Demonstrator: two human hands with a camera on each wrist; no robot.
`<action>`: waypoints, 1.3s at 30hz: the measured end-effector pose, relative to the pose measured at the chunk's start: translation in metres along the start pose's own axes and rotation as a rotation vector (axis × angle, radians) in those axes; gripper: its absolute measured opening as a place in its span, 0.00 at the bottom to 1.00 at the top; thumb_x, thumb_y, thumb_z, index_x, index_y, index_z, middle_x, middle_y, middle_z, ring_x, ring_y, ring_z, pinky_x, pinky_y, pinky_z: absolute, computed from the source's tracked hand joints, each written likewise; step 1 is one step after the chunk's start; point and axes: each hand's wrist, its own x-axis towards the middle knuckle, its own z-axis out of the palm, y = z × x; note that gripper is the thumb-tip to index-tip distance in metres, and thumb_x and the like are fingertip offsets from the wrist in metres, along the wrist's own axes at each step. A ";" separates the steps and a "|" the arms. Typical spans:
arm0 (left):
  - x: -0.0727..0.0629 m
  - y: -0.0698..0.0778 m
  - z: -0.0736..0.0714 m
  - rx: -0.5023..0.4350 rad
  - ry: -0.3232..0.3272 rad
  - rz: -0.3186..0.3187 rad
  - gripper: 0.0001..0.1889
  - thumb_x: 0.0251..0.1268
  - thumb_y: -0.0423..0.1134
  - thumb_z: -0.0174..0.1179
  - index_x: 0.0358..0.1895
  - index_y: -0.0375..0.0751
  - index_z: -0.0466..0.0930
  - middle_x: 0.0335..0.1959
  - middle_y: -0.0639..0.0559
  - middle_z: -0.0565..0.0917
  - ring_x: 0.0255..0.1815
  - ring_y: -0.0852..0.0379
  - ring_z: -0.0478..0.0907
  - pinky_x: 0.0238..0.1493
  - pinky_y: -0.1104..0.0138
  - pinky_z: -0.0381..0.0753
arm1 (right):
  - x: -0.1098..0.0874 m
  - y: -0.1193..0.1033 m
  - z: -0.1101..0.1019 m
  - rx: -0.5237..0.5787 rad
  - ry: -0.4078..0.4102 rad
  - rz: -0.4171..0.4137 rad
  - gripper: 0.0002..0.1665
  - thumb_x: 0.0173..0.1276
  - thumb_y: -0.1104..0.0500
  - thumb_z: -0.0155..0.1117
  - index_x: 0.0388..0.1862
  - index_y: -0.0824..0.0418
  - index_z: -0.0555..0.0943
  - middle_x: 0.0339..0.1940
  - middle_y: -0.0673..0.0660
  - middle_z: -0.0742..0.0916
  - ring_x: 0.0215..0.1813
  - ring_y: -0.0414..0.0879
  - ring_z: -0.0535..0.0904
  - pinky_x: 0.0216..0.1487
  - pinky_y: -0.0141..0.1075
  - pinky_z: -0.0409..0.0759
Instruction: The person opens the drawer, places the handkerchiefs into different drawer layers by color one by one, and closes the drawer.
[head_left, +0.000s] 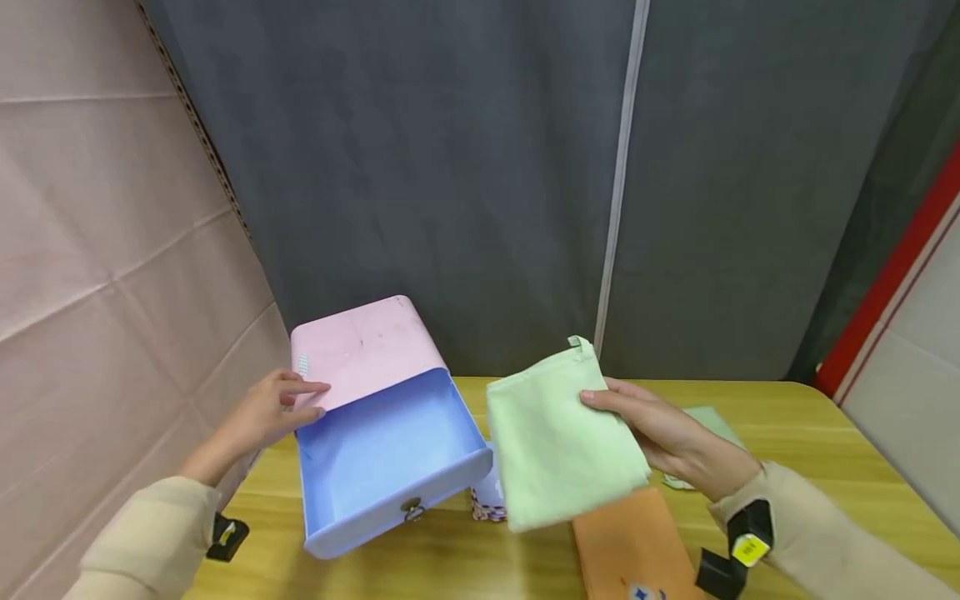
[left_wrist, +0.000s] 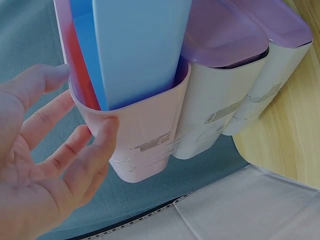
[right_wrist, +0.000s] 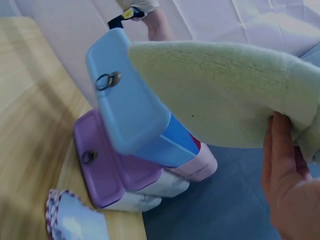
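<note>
In the head view my right hand (head_left: 667,429) pinches a folded pale green towel (head_left: 562,442) with a small hanging loop, thumb on top. The towel hangs in the air, right of a drawer box. That box has a pink shell (head_left: 367,346) and a light blue drawer (head_left: 390,446) pulled well out, its inside bare. My left hand (head_left: 266,412) touches the shell's left edge with thumb and index finger; the left wrist view shows these fingers (left_wrist: 102,142) loosely bent at the rim. From the right wrist view, the towel (right_wrist: 225,95) partly covers the blue drawer (right_wrist: 135,105).
Beneath the blue drawer sit purple-fronted drawers (right_wrist: 100,160), closed. On the wooden table (head_left: 480,558) lie an orange packet (head_left: 633,542), another green cloth (head_left: 712,425), and a pale item with a braided edge (head_left: 489,500). A dark curtain (head_left: 412,167) stands behind.
</note>
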 end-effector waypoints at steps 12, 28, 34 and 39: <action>-0.004 -0.005 0.002 0.013 -0.007 -0.009 0.21 0.49 0.39 0.64 0.48 0.35 0.78 0.45 0.33 0.69 0.39 0.38 0.71 0.31 0.56 0.76 | 0.035 0.001 0.019 0.074 -0.022 -0.037 0.15 0.69 0.58 0.46 0.52 0.61 0.66 0.40 0.54 0.78 0.41 0.43 0.78 0.41 0.36 0.76; -0.006 -0.008 0.004 0.010 0.008 0.011 0.21 0.49 0.38 0.64 0.48 0.34 0.78 0.43 0.35 0.70 0.38 0.38 0.72 0.31 0.56 0.76 | 0.084 0.007 0.043 0.047 -0.019 -0.036 0.15 0.68 0.59 0.46 0.52 0.63 0.65 0.39 0.53 0.79 0.39 0.42 0.78 0.38 0.34 0.77; -0.009 -0.009 0.002 0.006 0.019 0.007 0.20 0.49 0.38 0.64 0.48 0.34 0.78 0.44 0.33 0.69 0.38 0.37 0.72 0.30 0.55 0.76 | 0.103 0.009 0.052 0.009 0.008 -0.036 0.19 0.68 0.60 0.46 0.56 0.66 0.63 0.39 0.53 0.79 0.38 0.42 0.78 0.37 0.34 0.76; -0.009 -0.009 0.000 0.019 0.033 0.026 0.20 0.48 0.37 0.64 0.47 0.34 0.78 0.43 0.34 0.70 0.38 0.39 0.72 0.29 0.57 0.76 | 0.117 0.013 0.060 -0.013 0.024 -0.034 0.21 0.68 0.60 0.46 0.57 0.68 0.63 0.39 0.53 0.78 0.38 0.42 0.78 0.37 0.35 0.76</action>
